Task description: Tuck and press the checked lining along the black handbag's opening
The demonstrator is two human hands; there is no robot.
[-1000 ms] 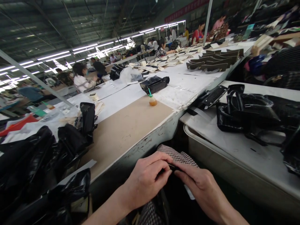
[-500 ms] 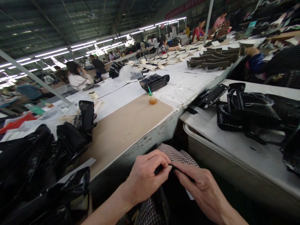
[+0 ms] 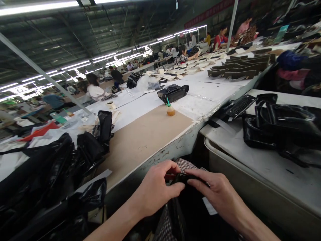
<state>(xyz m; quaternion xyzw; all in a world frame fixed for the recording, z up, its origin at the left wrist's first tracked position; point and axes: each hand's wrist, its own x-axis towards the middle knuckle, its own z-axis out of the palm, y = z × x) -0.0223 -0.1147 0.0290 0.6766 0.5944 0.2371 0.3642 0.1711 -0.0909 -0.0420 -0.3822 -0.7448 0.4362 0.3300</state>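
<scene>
Below the table's front edge, over my lap, my left hand [image 3: 156,189] and my right hand [image 3: 217,195] pinch the top edge of a black bag piece [image 3: 185,201] between them. The fingertips of both hands meet on its rim. A white tag [image 3: 210,206] shows on the black material under my right hand. Checked fabric [image 3: 184,164] on my lap lies just behind the hands.
A long worktable [image 3: 142,134] with a brown board runs ahead, with a small glue bottle [image 3: 170,109] and a black bag [image 3: 173,92] on it. Black bags [image 3: 90,147] pile at left. More black bags [image 3: 278,127] lie on a white side table at right. Other people work farther along.
The view has shifted slightly to the left and up. Both hands stay together on the black piece, fingers regripping its edge, with more of the black material now raised between them.
</scene>
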